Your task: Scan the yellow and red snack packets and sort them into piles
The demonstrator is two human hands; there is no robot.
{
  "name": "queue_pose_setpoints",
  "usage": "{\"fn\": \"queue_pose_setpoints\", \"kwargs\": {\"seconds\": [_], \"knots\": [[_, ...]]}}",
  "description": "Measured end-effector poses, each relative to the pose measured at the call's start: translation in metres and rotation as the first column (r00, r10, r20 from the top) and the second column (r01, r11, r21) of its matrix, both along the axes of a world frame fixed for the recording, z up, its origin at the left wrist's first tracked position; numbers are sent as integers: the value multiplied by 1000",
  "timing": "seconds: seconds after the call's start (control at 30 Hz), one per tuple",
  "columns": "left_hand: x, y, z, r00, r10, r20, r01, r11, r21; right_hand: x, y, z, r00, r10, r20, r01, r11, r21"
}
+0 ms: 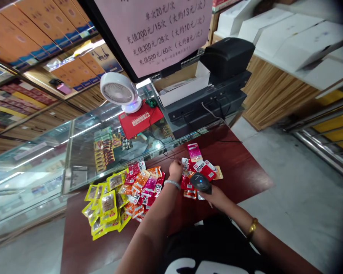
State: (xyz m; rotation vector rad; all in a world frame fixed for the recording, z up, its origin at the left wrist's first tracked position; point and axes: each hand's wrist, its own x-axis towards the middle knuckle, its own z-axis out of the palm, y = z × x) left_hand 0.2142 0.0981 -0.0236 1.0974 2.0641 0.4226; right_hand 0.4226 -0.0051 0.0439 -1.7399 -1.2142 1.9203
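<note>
Seen from above, a person in a black top stands at a dark red-brown tabletop (246, 177) set against a glass display counter (88, 129). The right hand (217, 197), a gold bracelet (252, 227) on its forearm, has its fingers wrapped around the handle of a dark handheld scanner (199, 180)—its rounded head sits over a small pile of red, white and orange packets (207, 171). The left hand (175, 170), with a pale bracelet (172, 184) at the wrist, reaches to the left edge of that pile; its fingers are curled beside a white-and-red packet (185, 162), though I cannot tell whether they pinch it. A pink packet (194, 152) lies at the pile's far edge. Left of the left arm is a larger heap: mixed red, orange and pink packets (145, 184) beside yellow packets (108, 205) with brown contents. On the counter, a white fan (117, 89) (its base glowing bluish) stands on a red mat (141, 120). Beyond hangs a pink sign (162, 38) printed with Chinese prices.
</note>
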Motion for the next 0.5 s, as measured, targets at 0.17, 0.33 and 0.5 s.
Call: {"fn": "queue_pose_setpoints", "kwargs": {"seconds": [0.17, 0.33, 0.5], "knots": [[-33, -23, 1, 941, 216, 261, -260, 954, 148, 4, 6, 7, 998, -14, -55, 16, 999, 37], [-75, -63, 11, 888, 326, 324, -392, 905, 165, -13, 15, 16, 992, 65, -104, -51, 990, 132], [-91, -94, 19, 856, 375, 357, -459, 869, 187, -41, 21, 18, 982, 166, -91, -141, 963, 230]]}}
